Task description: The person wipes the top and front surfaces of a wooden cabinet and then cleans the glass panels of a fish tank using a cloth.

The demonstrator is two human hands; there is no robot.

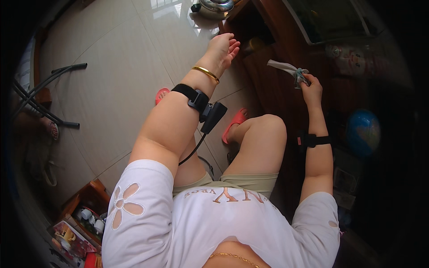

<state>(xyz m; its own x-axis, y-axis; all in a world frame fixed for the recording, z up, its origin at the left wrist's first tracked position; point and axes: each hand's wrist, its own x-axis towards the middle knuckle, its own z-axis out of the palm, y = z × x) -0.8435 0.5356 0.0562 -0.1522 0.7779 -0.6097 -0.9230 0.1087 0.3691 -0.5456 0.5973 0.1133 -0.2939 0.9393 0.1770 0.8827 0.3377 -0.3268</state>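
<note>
My left hand (225,49) reaches forward over the tiled floor, palm turned to the right, fingers loosely curled and apart. Nothing shows in it. A steel kettle (217,7) stands beyond, cut off by the top of the view. On the right, my right hand (312,87) pinches a bunched white and grey-green cloth (299,76). One pale strip of that cloth sticks out to the left, in front of dark wooden furniture (264,72). Part of the cloth is hidden behind my fingers.
A dark recess in the furniture holds a yellow-topped container (255,44). A blue globe (363,132) stands at right. Dark metal tube legs (50,93) and another person's foot (50,126) are at left. An open wooden drawer (88,204) holds small items at lower left.
</note>
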